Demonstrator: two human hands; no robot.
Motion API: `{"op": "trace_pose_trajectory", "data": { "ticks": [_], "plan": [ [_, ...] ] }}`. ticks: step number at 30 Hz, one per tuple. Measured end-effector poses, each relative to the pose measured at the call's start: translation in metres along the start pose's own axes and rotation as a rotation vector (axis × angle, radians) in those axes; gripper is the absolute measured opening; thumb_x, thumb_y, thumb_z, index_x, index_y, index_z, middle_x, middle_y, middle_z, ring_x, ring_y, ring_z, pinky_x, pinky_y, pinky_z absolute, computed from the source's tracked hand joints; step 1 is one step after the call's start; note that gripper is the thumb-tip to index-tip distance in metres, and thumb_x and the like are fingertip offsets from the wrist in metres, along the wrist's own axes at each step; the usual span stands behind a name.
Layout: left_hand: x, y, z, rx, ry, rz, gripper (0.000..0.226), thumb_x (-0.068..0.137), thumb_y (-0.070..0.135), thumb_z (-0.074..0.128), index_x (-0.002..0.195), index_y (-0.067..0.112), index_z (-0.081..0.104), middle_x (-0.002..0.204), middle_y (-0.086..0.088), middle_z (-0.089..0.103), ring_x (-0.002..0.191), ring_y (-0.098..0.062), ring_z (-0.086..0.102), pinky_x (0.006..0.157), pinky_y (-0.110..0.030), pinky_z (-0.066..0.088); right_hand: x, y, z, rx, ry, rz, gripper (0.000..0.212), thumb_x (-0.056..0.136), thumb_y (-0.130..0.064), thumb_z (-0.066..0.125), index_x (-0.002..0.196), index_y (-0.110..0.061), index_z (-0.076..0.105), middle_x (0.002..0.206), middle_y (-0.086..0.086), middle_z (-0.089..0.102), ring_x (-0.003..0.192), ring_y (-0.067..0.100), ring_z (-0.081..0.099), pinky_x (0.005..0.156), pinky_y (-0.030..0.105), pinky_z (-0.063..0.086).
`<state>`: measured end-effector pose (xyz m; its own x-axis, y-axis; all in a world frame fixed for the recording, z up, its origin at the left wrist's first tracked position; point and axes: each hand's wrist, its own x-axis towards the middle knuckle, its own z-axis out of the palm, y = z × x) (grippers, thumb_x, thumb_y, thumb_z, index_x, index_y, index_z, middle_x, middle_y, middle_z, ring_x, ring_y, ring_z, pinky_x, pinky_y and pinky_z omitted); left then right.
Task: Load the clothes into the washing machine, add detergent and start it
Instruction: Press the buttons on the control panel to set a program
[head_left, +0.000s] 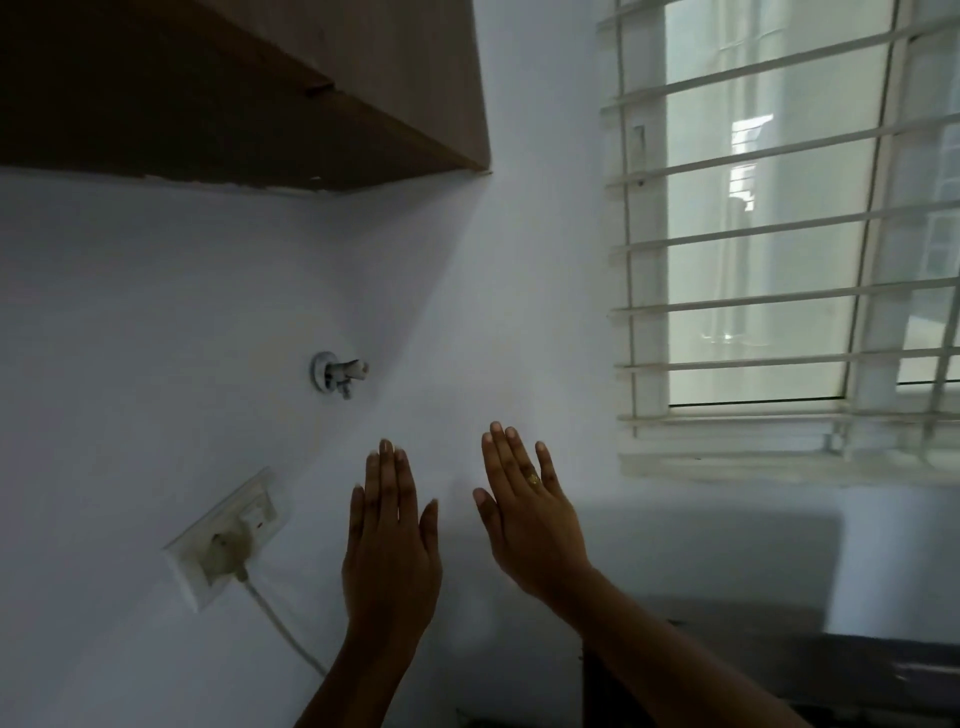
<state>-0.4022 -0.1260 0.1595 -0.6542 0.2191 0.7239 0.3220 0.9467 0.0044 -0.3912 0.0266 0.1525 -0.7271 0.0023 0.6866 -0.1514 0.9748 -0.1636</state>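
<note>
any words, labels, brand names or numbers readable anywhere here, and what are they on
None: no readable text shows anywhere in this view.
The socket plate: any marking on it is too blurred to read.
The wall tap, the cabinet and the window bars: plain, no labels visible.
The left hand and the right hand: open, holding nothing printed.

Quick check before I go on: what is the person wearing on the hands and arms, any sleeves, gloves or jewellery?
Both forearms are bare as far as the view shows, with no sleeves, and there are no gloves. The right hand wears a gold ring on one finger. The left hand shows no ring. No watch or bracelet is visible on either wrist.
</note>
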Motion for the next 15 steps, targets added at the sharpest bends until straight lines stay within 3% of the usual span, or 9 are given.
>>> {"op": "trace_pose_trajectory", "data": {
  "ticks": [5,15],
  "plan": [
    [-0.002,0.045,-0.01,-0.073,0.004,0.014,0.062,0.096,0.039,0.023,0.143,-0.002,0.028,0.15,-0.019,0.028,0.139,-0.028,0.024,0.114,-0.03,0.004,-0.016,0.034,-0.037,-0.082,0.013,0.048,0.059,0.1,-0.041,0.007,0.145,-0.006,0.025,0.151,0.01,0.028,0.14,0.024,0.024,0.111,0.04,0.009],
    [-0.018,0.132,-0.044,-0.199,0.05,0.058,0.06,0.099,0.04,0.014,0.141,0.0,0.031,0.148,-0.018,0.032,0.136,-0.029,0.031,0.109,-0.044,0.024,-0.065,0.089,-0.117,-0.184,0.06,0.121,0.059,0.1,-0.04,0.007,0.146,-0.006,0.022,0.153,0.01,0.024,0.141,0.024,0.02,0.113,0.04,0.006]
  ]
}}
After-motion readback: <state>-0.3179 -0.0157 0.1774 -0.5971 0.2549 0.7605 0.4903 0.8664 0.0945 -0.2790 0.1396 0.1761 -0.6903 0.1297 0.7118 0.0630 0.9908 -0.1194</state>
